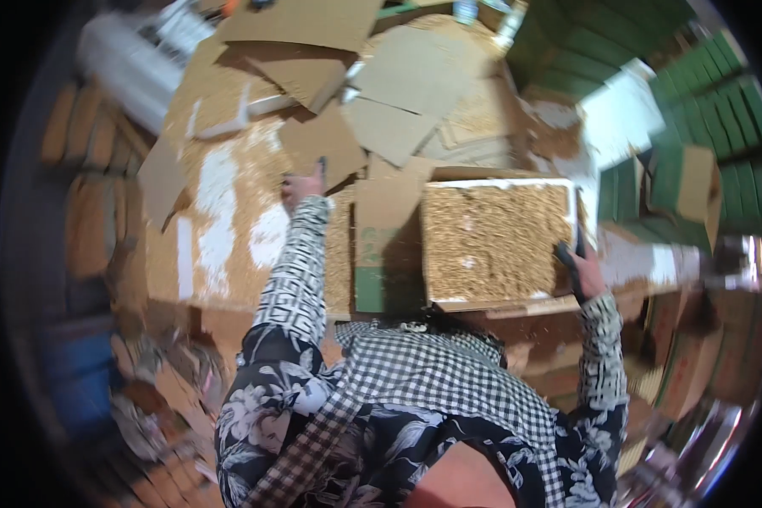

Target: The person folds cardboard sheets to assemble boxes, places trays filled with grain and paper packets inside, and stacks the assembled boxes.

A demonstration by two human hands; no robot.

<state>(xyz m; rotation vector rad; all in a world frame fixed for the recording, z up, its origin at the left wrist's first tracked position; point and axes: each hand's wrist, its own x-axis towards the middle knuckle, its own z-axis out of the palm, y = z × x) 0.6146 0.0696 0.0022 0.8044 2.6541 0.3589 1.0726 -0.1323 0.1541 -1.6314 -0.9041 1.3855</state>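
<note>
My left hand (303, 188) reaches forward to the lower edge of a small brown cardboard sheet (320, 142). Its dark-tipped thumb lies over the sheet and the fingers curl at the edge, so it appears to pinch it. In front of me on the right stands an open box (571, 200) with a white-lined rim, filled nearly level with tan, sawdust-like crumbs (495, 241). My right hand (581, 269), dark-covered at the fingers, grips the box's right side near the front corner. An open cardboard flap (389, 233) with a green band extends from the box's left side.
Loose crumbs and white patches cover the worktable (165, 262). Grey-brown cardboard sheets (419, 72) overlap at the back. Green stacked cartons (580, 55) stand at the back right, with a brown stack (93, 224) at the left. A blue container (72, 381) sits low at the left.
</note>
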